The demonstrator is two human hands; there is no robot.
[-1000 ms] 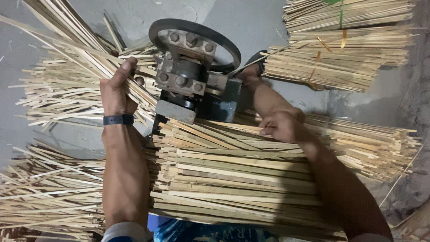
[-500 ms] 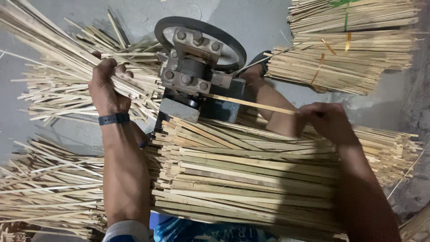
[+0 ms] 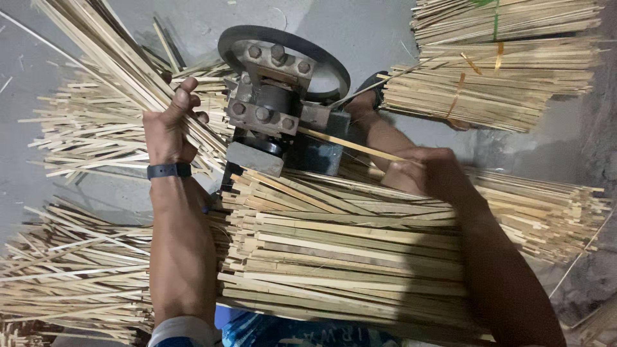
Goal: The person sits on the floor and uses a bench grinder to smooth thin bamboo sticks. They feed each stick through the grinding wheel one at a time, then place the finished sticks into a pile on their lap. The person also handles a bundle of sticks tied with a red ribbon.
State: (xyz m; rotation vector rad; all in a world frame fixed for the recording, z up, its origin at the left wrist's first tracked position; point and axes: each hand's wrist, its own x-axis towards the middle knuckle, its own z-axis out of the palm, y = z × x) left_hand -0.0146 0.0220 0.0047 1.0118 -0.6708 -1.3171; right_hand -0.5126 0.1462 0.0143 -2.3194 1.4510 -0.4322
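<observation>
My left hand (image 3: 168,122) grips a long bundle of thin bamboo strips (image 3: 103,48) that slants up toward the top left, just left of the metal splitting machine (image 3: 276,109). My right hand (image 3: 421,168) is closed on a single bamboo strip (image 3: 347,145) whose far end enters the right side of the machine. The machine has a dark round wheel rim (image 3: 308,51) and bolted grey blocks. A thick stack of wider bamboo slats (image 3: 347,250) lies across my lap below both arms.
Tied bundles of bamboo sticks (image 3: 508,71) lie at the top right. Loose thin strips (image 3: 77,138) spread over the grey floor at the left and the bottom left (image 3: 64,276). A foot in a sandal (image 3: 369,96) rests beside the machine.
My right hand drew back to the right, then settled closer to the machine with the single strip. My left hand lifted the strip bundle slightly.
</observation>
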